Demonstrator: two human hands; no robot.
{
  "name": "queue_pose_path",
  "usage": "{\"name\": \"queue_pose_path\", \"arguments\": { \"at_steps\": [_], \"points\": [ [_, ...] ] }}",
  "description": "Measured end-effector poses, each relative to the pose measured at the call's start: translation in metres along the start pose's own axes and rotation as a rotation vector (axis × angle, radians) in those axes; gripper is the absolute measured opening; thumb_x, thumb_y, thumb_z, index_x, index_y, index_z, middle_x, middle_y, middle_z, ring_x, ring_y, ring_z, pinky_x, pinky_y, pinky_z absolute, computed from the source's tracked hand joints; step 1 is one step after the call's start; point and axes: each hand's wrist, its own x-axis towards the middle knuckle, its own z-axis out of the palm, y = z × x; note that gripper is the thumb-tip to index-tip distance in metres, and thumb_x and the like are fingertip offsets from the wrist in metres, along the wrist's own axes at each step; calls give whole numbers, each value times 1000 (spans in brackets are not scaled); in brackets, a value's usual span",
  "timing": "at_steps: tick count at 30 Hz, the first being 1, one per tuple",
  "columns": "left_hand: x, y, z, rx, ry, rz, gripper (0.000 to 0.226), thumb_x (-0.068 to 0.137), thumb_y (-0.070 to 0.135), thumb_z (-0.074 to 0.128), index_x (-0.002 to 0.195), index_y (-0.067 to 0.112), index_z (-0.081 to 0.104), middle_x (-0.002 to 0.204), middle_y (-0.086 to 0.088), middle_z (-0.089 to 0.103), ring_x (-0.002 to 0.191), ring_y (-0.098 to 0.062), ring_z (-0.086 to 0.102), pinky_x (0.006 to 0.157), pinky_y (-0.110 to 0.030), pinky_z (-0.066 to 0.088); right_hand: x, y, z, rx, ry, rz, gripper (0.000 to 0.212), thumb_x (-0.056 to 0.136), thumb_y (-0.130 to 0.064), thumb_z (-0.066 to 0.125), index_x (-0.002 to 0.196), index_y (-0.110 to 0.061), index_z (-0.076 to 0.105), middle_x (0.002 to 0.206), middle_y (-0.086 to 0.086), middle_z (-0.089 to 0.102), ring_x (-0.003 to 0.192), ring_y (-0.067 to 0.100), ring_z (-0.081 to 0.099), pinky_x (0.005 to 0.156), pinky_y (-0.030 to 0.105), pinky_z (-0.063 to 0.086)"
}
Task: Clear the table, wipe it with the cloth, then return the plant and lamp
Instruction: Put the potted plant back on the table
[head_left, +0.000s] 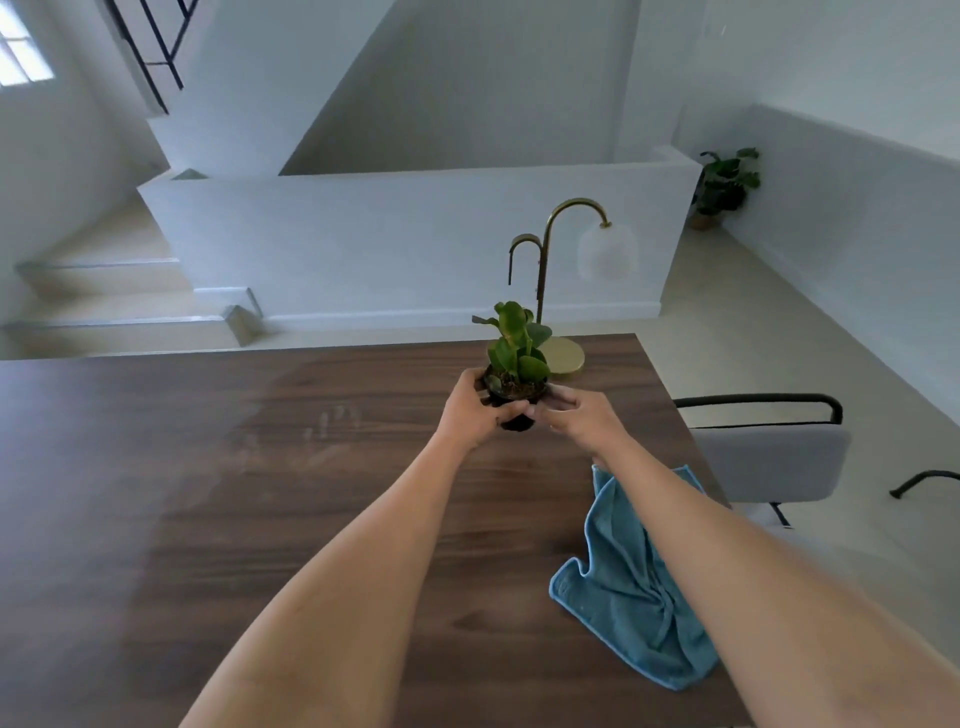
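Observation:
A small green plant (514, 348) in a black pot is held over the far right part of the dark wooden table (260, 493). My left hand (475, 410) grips the pot's left side with curled fingers. My right hand (576, 421) touches its right side with fingers nearly straight. Whether the pot's base rests on the table I cannot tell. Behind it a brass lamp (550, 270) with a white shade stands at the table's far edge. A blue cloth (631, 587) lies crumpled near the right edge, under my right forearm.
A grey chair (769, 457) with black arms stands just right of the table. Steps and a low white wall lie beyond the far edge. A large potted plant (724, 182) sits in the far right corner of the floor.

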Motion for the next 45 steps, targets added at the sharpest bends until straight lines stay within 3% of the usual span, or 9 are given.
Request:
{"name": "queue_pose_path", "arguments": {
  "at_steps": [5, 13, 18, 26, 31, 35, 39, 42, 45],
  "points": [
    [-27, -16, -44, -8, 21, -6, 86, 72, 28, 90, 141, 8, 42, 137, -6, 57, 124, -23, 57, 104, -47, 49, -18, -3, 48, 18, -38, -25, 94, 53, -54, 90, 136, -18, 63, 126, -6, 71, 121, 9, 62, 108, 47, 49],
    [-54, -52, -111, -103, 88, -45, 81, 76, 20, 87, 141, 9, 41, 130, -1, 57, 119, -16, 57, 103, -36, 50, -24, -11, 126, -2, -124, -24, 73, 68, -40, 90, 134, -19, 65, 105, -20, 70, 112, 4, 62, 105, 33, 47],
    [-60, -74, -129, -175, 133, -78, 74, 79, 10, 84, 140, 10, 42, 126, 3, 56, 118, -17, 59, 100, -35, 52, -14, -2, 153, 19, -181, -1, 62, 74, -28, 90, 131, -18, 68, 108, -15, 74, 112, 3, 65, 107, 37, 49],
    [-58, -96, -144, -198, 162, -93, 71, 83, 3, 78, 143, 8, 41, 132, -1, 54, 119, -14, 55, 82, -12, 51, -2, 16, 177, 37, -237, 14, 110, 45, -60, 96, 139, -14, 61, 125, -3, 72, 122, 9, 63, 110, 43, 48],
    [-57, -110, -139, -216, 144, -100, 72, 83, 1, 78, 144, 6, 40, 130, 0, 53, 121, -14, 53, 75, -5, 50, -4, 30, 178, 33, -210, 26, 97, 53, -49, 95, 138, -14, 62, 122, -4, 73, 121, 8, 64, 110, 42, 48],
    [-58, -116, -135, -186, 124, -117, 73, 84, 4, 77, 146, 10, 38, 132, 3, 52, 123, -11, 50, 85, -12, 49, -6, 35, 179, 18, -194, 61, 76, 69, -32, 92, 137, -15, 63, 118, -7, 75, 118, 8, 65, 109, 44, 49],
    [-58, -118, -134, -178, 118, -133, 75, 85, 6, 77, 148, 13, 37, 140, -1, 52, 128, -15, 50, 103, -28, 46, -7, 36, 182, 10, -166, 56, 71, 72, -27, 91, 136, -15, 63, 119, -5, 74, 119, 9, 65, 110, 44, 48],
    [-58, -115, -132, -129, 133, -162, 75, 85, 7, 77, 147, 12, 36, 140, -4, 53, 127, -15, 51, 105, -32, 46, -7, 34, 181, -25, -148, 55, 79, 73, -28, 91, 143, -15, 57, 128, -3, 69, 123, 7, 60, 112, 38, 45],
    [-60, -113, -130, -66, 172, -229, 86, 83, 16, 81, 151, 13, 30, 145, -7, 50, 133, -23, 49, 110, -41, 44, -6, 34, 176, -61, -151, 77, 95, 67, -33, 94, 149, -15, 49, 140, 2, 63, 132, 13, 54, 115, 44, 41]
  ]
}}
